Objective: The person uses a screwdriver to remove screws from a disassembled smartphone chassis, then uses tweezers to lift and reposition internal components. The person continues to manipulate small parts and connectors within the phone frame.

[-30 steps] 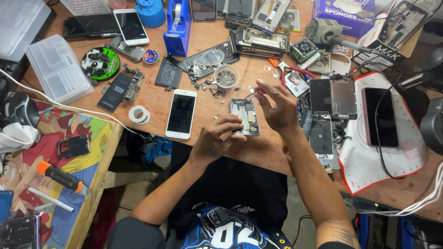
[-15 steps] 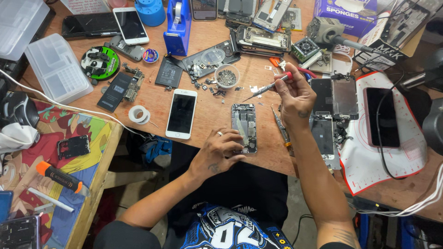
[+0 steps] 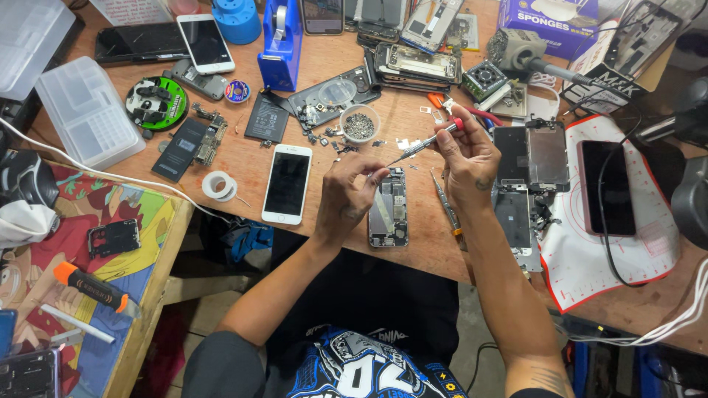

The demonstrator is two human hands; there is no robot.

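Our right hand [image 3: 466, 151] grips the screwdriver [image 3: 424, 144], fingers clamped on its shaft, tip slanting down-left. Our left hand [image 3: 350, 195] meets that tip, fingertips pinched together at it, just above the opened phone [image 3: 389, 210] lying on the wooden bench [image 3: 243, 158]. A white phone [image 3: 287, 183] lies left, a screw bowl [image 3: 359, 124] beyond.

A phone-repair workshop, by every sign. Brown wooden counter [image 3: 243, 155] crowded with opened grey phone bodies [image 3: 389, 208], a stack of stripped phone frames [image 3: 417, 65], a white smartphone with dark screen [image 3: 287, 183], loose black battery [image 3: 266, 118]. Small clear bowl of tiny screws [image 3: 360, 125], blue tape dispenser [image 3: 281, 40], clear plastic parts box [image 3: 88, 112], white repair mat edged in red [image 3: 612, 243].
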